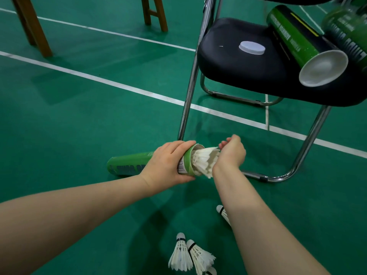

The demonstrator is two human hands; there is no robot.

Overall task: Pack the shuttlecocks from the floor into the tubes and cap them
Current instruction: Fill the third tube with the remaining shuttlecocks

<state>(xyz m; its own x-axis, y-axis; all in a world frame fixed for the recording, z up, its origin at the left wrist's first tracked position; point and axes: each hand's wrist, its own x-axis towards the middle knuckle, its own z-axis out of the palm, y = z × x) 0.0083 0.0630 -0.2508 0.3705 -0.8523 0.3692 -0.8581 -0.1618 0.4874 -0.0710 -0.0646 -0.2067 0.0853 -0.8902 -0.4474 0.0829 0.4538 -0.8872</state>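
A left hand (168, 165) is wrapping its fingers round a green tube (129, 164) lying on the floor (79, 120), near its open mouth; a right hand (230, 155) is curling its fingers over a shuttlecock (202, 161) poking from that mouth

This is an indoor badminton court. The floor (79, 120) is smooth green sports matting crossed by painted white lines (123, 87) that meet at right angles like court boundaries. Feathered shuttlecocks (181, 255) lie loose on it, and green cardboard tubes (294, 34) rest on a black padded folding chair (228, 62) with a chrome frame. Wooden legs (32, 26) of some furniture stand at the far side.
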